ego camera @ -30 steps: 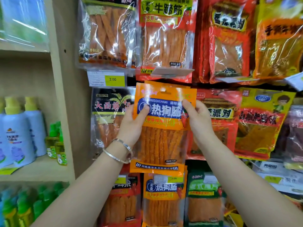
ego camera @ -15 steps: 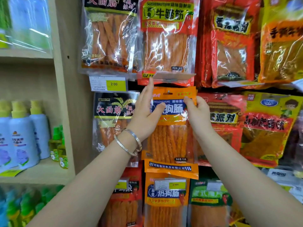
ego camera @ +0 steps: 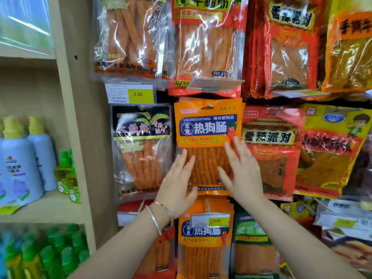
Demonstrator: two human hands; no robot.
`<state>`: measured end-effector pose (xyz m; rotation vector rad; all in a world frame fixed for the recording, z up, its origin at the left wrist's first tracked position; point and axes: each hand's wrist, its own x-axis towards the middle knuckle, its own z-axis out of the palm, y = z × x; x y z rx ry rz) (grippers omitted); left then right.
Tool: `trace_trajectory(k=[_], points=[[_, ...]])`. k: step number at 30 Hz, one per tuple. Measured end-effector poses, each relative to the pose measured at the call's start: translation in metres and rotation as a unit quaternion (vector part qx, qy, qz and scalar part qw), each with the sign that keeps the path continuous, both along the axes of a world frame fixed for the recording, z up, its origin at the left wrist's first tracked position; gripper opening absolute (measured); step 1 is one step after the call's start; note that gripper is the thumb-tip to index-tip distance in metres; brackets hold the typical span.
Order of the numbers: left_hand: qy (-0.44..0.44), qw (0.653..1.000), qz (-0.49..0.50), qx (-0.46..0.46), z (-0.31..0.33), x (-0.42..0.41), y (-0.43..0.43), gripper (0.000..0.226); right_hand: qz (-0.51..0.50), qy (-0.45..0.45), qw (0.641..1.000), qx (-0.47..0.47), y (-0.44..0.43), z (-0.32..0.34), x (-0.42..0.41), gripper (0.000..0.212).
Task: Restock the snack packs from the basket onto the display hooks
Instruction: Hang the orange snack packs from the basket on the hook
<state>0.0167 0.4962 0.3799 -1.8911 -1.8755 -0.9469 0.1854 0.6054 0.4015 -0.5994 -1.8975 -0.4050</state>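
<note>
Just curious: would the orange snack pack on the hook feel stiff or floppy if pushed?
Probably floppy: the orange snack pack is thin film around sticks. It hangs from one top hole; likely swings. Glossy, perhaps slippery.

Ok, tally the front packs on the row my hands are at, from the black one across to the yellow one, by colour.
Black pack: 1
Orange pack: 1
Red pack: 1
Yellow pack: 1
Total: 4
</note>
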Motion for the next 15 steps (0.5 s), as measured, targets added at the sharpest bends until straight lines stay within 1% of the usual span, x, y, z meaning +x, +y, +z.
trace_trajectory(k=[2, 4, 10, 15], points=[[0.06, 0.997, 0.043, -0.026, -0.008, -0.002, 0.005, 0.084, -0.046, -0.08, 0.996, 0.013, 0.004, -0.011, -0.001, 0.074], [0.08, 0.994, 0.066, -0.033, -0.008, -0.006, 0.013, 0.086, -0.076, -0.122, 0.99, 0.003, 0.009, -0.011, -0.004, 0.079], [0.054, 0.992, 0.081, -0.084, 0.007, -0.022, 0.042, 0.092, -0.151, -0.205, 0.966, -0.054, 0.03, 0.003, -0.028, 0.079], [0.029, 0.988, 0.076, -0.129, 0.016, -0.028, 0.062, 0.094, -0.135, -0.234, 0.952, -0.146, 0.038, 0.013, -0.042, 0.079]])
